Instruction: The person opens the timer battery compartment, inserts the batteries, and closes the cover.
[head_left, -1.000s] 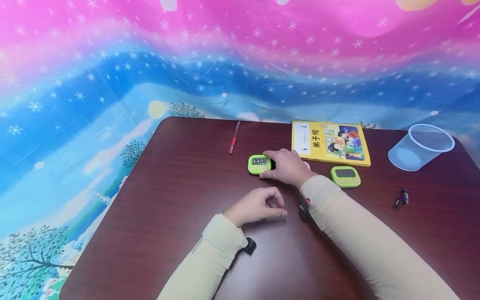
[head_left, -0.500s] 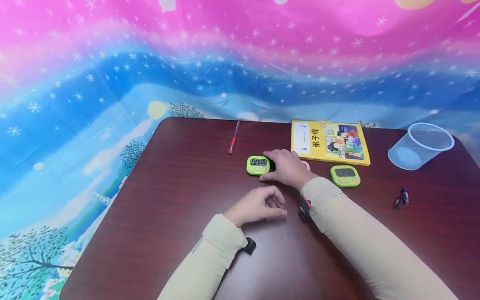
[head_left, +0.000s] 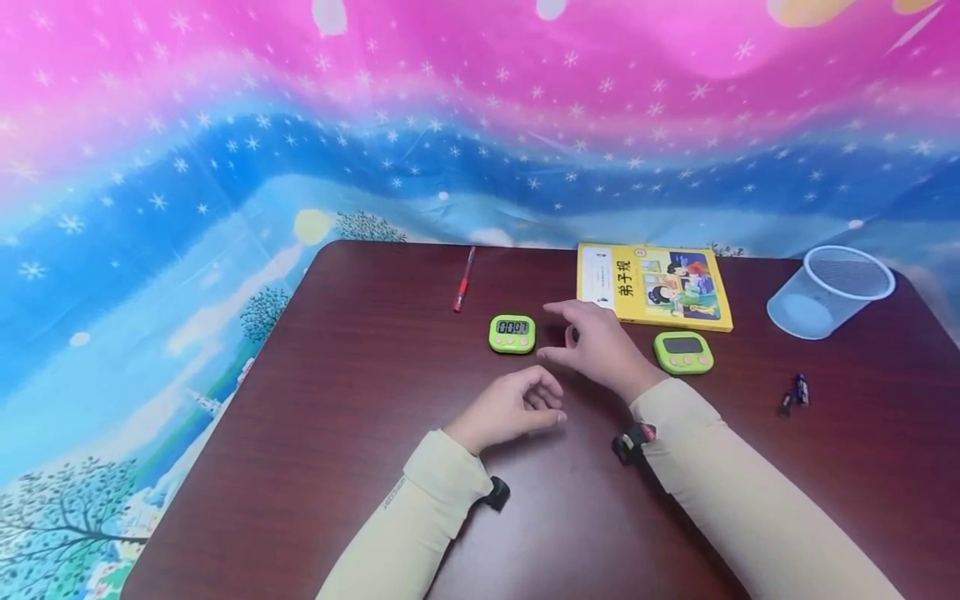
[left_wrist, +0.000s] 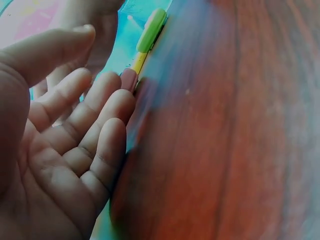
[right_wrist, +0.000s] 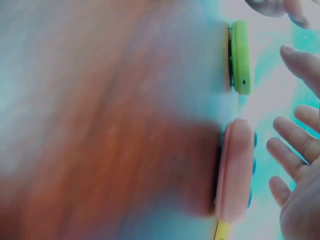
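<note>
A green kitchen timer lies on the table with digits lit on its display. Just right of it hovers my right hand, thumb and fingers spread apart, holding nothing. A pink timer with blue buttons shows beside that hand's fingers in the right wrist view; in the head view the hand hides it. Nearer to me, my left hand stays above the table, fingers loosely curled around nothing. A second green timer, its display blank, lies right of my right hand.
A yellow picture book lies at the back, behind my right hand. Left of it is a red pen. A light-blue mesh pen holder stands at the far right, with small dark objects in front. A patterned cloth hangs behind the table.
My right hand has drawn back slightly to the right from the left green timer, and its fingers have spread. The digits went from 00 06 to 00 07. My left hand has hardly moved.
</note>
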